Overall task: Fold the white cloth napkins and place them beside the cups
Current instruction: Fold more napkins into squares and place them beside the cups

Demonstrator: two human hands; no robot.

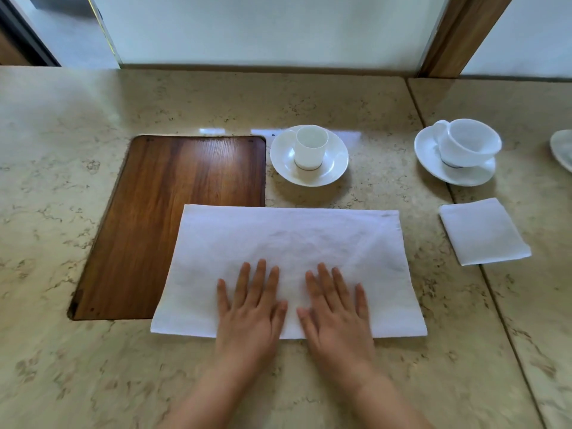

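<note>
- Hands pressed flat: the person's left hand [252, 308] and right hand [335, 308] lie side by side, palms down with fingers straight and slightly spread, on the near half of a white cloth napkin [288, 243]; neither grips or pinches the cloth.
- Step in hand, by the look of it: smoothing a napkin folded once into a wide rectangle, ahead of the next fold.
- Napkin's position: spread across the middle of the marble-patterned countertop [62, 366], its left end overlapping the wooden inlay panel [173, 196], its far edge just short of the saucer [337, 168] that carries a straight-sided white cup [310, 147].
- Napkin's look: plain white, soft weave, faint creases across the centre, edges fairly square; the layers cannot be counted from this angle.
- One already done, apparently: a small folded napkin [483, 232] lies on the counter just in front of a handled teacup [467, 142] on its own saucer [433, 162], well to the right.
- Next move, as a judgement: one end probably needs lifting and carrying over to the other, corners matched, so that the piece shrinks toward the size of the finished square; it then belongs beside the straight-sided cup.
- Risk: limp cloth could slide or skew on the polished surface unless one hand anchors it during the fold.
- Partly visible at the far right edge: another pale dish [563, 150].
</note>
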